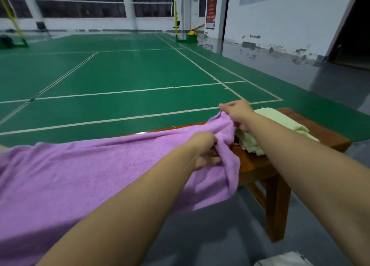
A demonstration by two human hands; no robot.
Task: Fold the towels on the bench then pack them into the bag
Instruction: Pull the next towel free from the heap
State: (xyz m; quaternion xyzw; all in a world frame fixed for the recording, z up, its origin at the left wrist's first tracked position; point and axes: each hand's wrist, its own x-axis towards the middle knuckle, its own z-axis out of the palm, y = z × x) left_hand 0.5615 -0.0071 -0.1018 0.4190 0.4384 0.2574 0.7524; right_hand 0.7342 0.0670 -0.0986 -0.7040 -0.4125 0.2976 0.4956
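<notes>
Your forearms are filling the bottom of the view, both reaching out to the right-hand end of the purple towel [84, 171]. Your left hand [204, 151] is pinching the near corner, fingers curled into the cloth; your right hand [238, 113] is gripping the far corner and lifting it a little off the wooden bench [320, 131]. That towel is lying spread lengthwise along the bench, its near side hanging over the front edge toward you. Just beside your right hand, a pale green towel [280, 123] is sitting bunched on the bench, touching or almost touching the purple one.

Terry cloth like this is likely light, soft and limp — it will sag wherever you are not holding it, so the two corners you are taking look like the right places to hold. The overhanging side may drag the cloth off the bench as you are carrying the end across. Room is opening to your left along the bench; on the right, the green towel is crowding you. A white object [284, 259] at the lower right may be the bag — I cannot tell.
</notes>
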